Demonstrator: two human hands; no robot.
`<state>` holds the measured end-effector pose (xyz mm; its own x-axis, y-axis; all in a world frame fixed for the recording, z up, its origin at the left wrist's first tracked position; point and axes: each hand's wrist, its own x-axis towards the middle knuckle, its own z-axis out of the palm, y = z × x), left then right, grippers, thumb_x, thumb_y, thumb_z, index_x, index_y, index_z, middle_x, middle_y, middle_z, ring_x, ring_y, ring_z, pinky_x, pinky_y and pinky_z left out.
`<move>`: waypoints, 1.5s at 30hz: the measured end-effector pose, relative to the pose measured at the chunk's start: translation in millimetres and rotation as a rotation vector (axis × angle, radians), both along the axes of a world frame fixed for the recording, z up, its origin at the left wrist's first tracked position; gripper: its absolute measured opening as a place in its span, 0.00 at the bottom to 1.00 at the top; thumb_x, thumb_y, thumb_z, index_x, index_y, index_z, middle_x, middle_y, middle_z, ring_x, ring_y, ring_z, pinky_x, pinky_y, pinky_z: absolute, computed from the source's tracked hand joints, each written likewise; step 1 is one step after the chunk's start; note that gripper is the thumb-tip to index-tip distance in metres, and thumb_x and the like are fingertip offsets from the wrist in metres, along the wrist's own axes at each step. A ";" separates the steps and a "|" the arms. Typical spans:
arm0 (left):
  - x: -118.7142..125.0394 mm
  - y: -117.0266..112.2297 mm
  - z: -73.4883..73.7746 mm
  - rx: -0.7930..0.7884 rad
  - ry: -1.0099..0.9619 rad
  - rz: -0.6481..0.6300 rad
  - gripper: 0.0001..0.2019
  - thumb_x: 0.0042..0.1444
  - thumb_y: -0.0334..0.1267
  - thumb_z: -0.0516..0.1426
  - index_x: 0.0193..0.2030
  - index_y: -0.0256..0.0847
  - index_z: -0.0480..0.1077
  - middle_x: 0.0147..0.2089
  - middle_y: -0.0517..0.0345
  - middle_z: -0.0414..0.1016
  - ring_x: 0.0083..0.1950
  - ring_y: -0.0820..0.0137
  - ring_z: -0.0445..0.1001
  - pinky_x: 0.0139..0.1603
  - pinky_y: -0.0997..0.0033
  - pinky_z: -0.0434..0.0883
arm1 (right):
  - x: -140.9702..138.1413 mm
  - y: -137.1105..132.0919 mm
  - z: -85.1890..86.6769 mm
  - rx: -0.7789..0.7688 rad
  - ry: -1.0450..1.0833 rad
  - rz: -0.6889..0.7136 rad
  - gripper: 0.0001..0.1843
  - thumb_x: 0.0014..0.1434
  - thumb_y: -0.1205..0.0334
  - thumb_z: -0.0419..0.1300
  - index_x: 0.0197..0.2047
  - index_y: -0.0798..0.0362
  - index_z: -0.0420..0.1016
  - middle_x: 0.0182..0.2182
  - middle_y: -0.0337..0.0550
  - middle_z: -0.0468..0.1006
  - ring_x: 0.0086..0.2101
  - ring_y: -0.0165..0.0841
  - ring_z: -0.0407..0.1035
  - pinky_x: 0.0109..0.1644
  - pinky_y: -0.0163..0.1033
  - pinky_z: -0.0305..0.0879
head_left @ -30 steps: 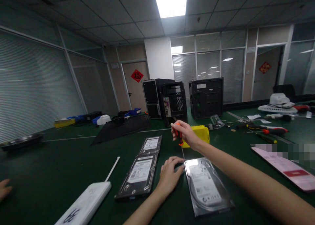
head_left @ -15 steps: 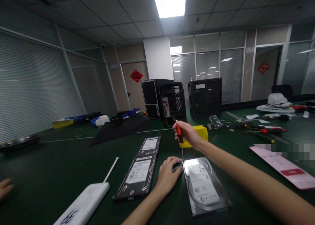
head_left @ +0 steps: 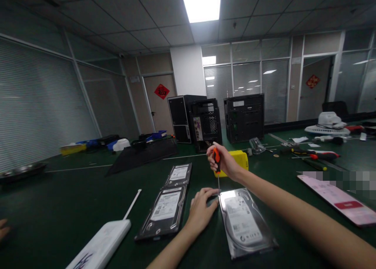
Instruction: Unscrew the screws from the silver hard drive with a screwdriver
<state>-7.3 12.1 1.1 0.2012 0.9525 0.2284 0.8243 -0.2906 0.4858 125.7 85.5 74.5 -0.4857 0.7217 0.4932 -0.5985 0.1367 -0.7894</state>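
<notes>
A silver hard drive [head_left: 241,222] with a white label lies flat in front of me. My left hand [head_left: 203,206] rests on the table at its far left corner, index fingertip and thumb against the drive's edge. In my right hand [head_left: 221,160] is a screwdriver [head_left: 216,159] with an orange and black handle. Held nearly upright, its shaft points down at that same corner, its tip close to my left fingertips. Whether a screw sits under the tip is too small to tell. Two more hard drives [head_left: 165,207] lie end to end on the left.
Behind my right hand stands a yellow box [head_left: 240,161]. Black computer cases [head_left: 244,118] stand at the back. A white power strip [head_left: 101,243] lies front left, a pink phone-like slab [head_left: 337,200] and hand tools [head_left: 323,155] at right. Another person's hand [head_left: 3,229] shows at the left edge.
My right hand and the screwdriver handle have turned slightly, the tip staying at the drive's corner. The other person's hand at the left edge has drawn further out of view.
</notes>
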 end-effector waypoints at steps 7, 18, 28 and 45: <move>1.5 -0.3 0.4 -0.004 0.006 0.004 0.14 0.53 0.40 0.50 0.46 0.50 0.69 0.49 0.59 0.67 0.52 0.66 0.62 0.52 0.66 0.58 | 3.8 -1.0 1.6 -0.003 -0.067 -0.058 0.16 0.50 0.49 0.56 0.30 0.55 0.66 0.24 0.37 0.67 0.22 0.24 0.62 0.27 0.32 0.62; 1.1 0.3 -0.5 0.000 -0.008 0.001 0.14 0.53 0.40 0.50 0.46 0.50 0.68 0.49 0.59 0.67 0.52 0.66 0.62 0.52 0.66 0.58 | 0.2 -8.7 2.0 -0.034 -0.009 -0.018 0.17 0.54 0.46 0.49 0.32 0.52 0.63 0.16 0.30 0.58 0.14 0.21 0.49 0.17 0.27 0.46; -0.7 2.5 -4.1 0.019 -0.003 0.008 0.14 0.53 0.41 0.50 0.45 0.50 0.69 0.49 0.60 0.67 0.51 0.66 0.63 0.51 0.67 0.58 | 2.1 -4.7 -0.1 -0.050 0.006 -0.147 0.16 0.46 0.50 0.60 0.28 0.54 0.62 0.25 0.37 0.69 0.21 0.24 0.62 0.26 0.32 0.61; -3.7 3.9 -6.1 0.037 -0.018 -0.004 0.13 0.53 0.41 0.50 0.44 0.48 0.69 0.48 0.60 0.67 0.51 0.66 0.63 0.51 0.67 0.58 | -4.4 -6.0 2.5 -0.063 0.006 -0.080 0.15 0.52 0.52 0.54 0.29 0.56 0.68 0.23 0.38 0.66 0.23 0.25 0.61 0.28 0.33 0.61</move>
